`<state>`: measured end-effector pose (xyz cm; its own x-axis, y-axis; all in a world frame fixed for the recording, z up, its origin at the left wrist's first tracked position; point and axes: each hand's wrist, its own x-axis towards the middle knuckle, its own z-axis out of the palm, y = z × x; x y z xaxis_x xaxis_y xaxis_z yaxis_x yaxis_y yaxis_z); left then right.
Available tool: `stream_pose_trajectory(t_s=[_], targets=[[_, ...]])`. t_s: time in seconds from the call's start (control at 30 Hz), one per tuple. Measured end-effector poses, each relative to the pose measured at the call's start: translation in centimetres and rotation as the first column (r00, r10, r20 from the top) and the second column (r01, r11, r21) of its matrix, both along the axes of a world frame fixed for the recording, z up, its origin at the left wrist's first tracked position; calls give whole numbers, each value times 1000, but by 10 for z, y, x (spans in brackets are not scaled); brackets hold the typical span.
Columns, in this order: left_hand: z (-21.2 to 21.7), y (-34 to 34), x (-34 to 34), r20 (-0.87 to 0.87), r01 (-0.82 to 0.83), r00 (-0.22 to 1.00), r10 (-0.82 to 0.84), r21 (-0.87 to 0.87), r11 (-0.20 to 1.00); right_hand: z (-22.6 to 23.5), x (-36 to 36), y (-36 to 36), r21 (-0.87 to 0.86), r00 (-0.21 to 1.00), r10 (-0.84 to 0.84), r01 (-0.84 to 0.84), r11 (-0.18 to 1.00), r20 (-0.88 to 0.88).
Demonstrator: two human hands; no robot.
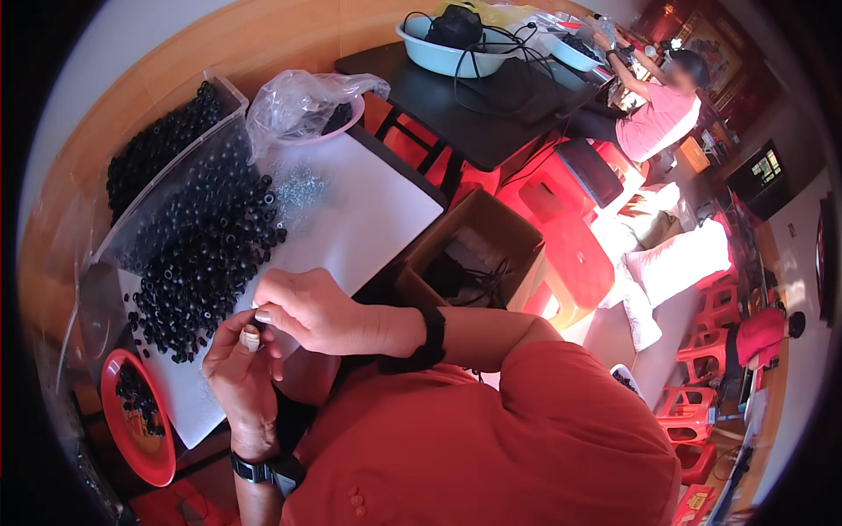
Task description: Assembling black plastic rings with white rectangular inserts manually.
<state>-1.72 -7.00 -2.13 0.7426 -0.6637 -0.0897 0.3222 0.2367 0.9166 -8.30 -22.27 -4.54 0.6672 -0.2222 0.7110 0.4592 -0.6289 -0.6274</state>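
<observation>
My left hand (pixel 239 377), with whitish tape round the thumb, is closed in a pinch beside the heap of small black ring-shaped parts (pixel 206 272). A small dark piece shows at its fingertips, mostly hidden by the fingers. Just above, my right hand (pixel 307 309) also pinches at that spot, its fingertips meeting those of the left; what it grips there is too small to make out. The heap spreads over a white board (pixel 377 206) and spills from a clear plastic bin (pixel 175 171) full of the same parts. Small pale, glittery bits (pixel 301 191) lie beside it.
A red-rimmed tray (pixel 140 469) with black parts stands at the lower left. Behind the board are a pink bowl (pixel 351 118) under a clear bag (pixel 303 96) and a dark table (pixel 491 136) with a blue basin (pixel 447 61). A cardboard box (pixel 517 232) sits right; another person (pixel 658 118) works beyond.
</observation>
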Motion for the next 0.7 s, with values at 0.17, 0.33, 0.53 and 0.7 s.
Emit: stream_pose_trajectory(t_s=[0.17,0.33,0.53,0.7], targets=[[1,-4,-3,24,-19,1000,19,-5,1000,0,0,2,52,999,-39,41,998,-37],[-7,-1,5,1,-2,1000,2,-40,999,-1,3,4,47,1000,-26,26,999,-3],[-7,3,6,-96,-48,995,40,-83,995,2,18,8,-43,999,-24,26,999,42],[-9,0,5,-200,-27,980,2,-122,992,7,7,7,368,956,224,-143,919,-189]])
